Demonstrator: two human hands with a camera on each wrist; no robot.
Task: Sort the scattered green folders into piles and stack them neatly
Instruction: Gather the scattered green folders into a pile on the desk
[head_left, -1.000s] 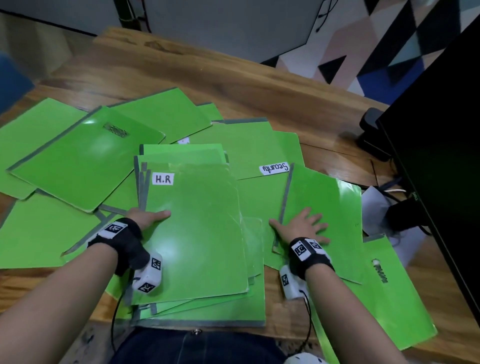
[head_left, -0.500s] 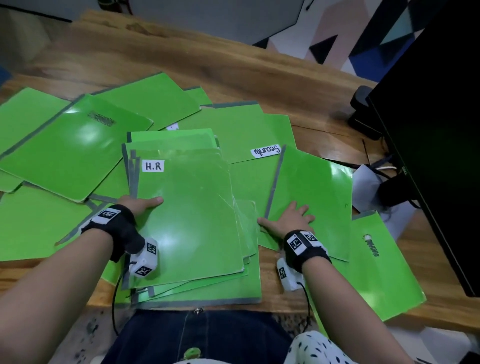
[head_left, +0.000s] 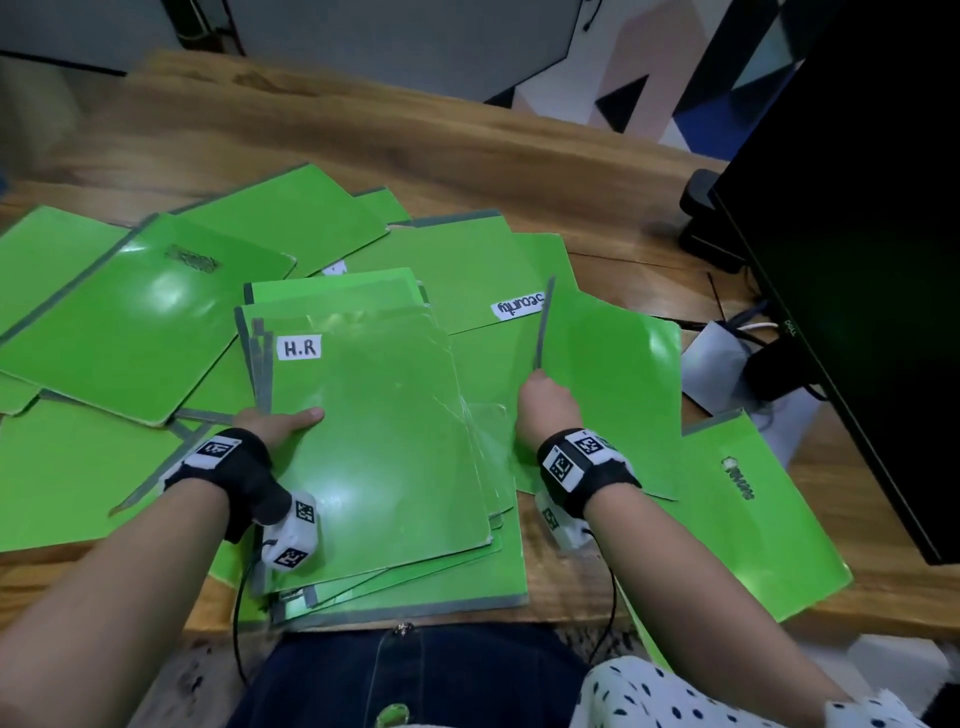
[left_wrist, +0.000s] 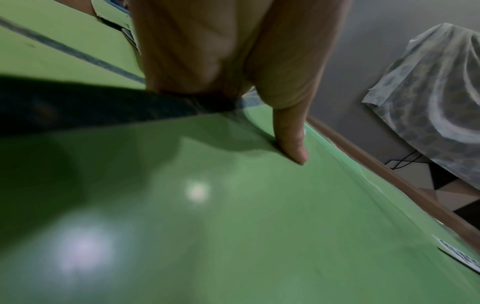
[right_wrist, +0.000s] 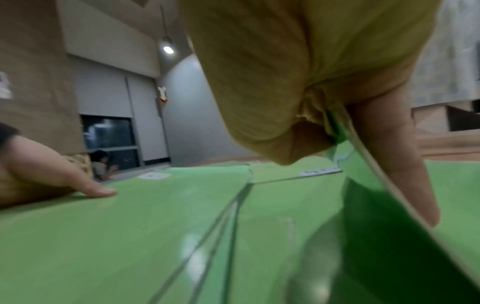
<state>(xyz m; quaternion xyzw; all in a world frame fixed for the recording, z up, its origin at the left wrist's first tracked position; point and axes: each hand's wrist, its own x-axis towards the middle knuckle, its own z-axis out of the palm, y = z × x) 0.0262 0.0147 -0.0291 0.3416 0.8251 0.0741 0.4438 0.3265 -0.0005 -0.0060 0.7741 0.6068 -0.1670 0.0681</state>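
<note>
While the left hand (head_left: 278, 423) rests its thumb on the H.R folder (head_left: 384, 441), gripping its left edge, the right hand (head_left: 548, 410) pinches the raised folder (head_left: 613, 395) between thumb and fingers.

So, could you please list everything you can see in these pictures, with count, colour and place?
H.R folder: one, green, top of the near pile in front of the person.
Security folder: one, green, behind the pile, white label.
lifted folder: one, green, right of the pile, left edge raised.
other folders: many, exact count unclear, green, spread over the left and right of the desk.
desk: one, brown wood, under everything.
monitor: one, black, right edge.
cables: a few, dark and white, at the monitor's foot.
left hand: thumb on top of the H.R folder, gripping the pile's left edge.
right hand: pinching the lifted folder's grey edge.
</note>
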